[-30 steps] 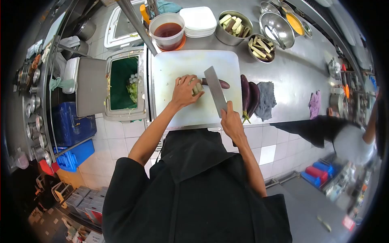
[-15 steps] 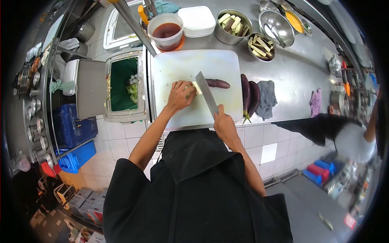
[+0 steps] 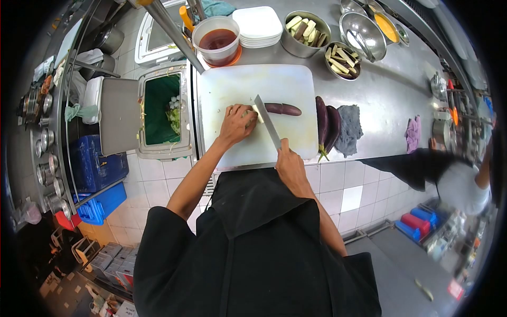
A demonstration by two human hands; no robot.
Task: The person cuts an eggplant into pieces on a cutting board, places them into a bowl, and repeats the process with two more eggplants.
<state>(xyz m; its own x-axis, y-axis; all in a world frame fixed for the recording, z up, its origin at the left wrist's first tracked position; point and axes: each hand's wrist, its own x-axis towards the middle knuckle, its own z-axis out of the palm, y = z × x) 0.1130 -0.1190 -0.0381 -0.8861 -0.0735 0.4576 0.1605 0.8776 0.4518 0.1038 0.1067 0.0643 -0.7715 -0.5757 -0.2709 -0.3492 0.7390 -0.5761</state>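
Note:
My left hand [image 3: 237, 124] is closed over an eggplant piece [image 3: 257, 113], and only a strip of its pale cut flesh shows past my fingertips. My right hand [image 3: 289, 166] grips a cleaver [image 3: 268, 122] by its handle. The blade slants across the white cutting board [image 3: 227, 84], close beside the fingers of my left hand. Beyond the blade lie dark-skinned eggplant sections [image 3: 282, 109] in a row. Two whole eggplants [image 3: 328, 127] rest at the board's right edge.
A pot [image 3: 317, 50] and a metal bowl [image 3: 343, 74] hold cut eggplant. A tub of reddish liquid [image 3: 214, 25] stands by stacked white lids [image 3: 257, 39]. A lined bin [image 3: 185, 132] is at left, a grey cloth [image 3: 348, 129] at right. Another person [image 3: 462, 185] stands far right.
The cleaver blade has shifted slightly left and now shows a narrower face. My right hand has moved a little left with it. My left hand stays nearly in place on the eggplant piece.

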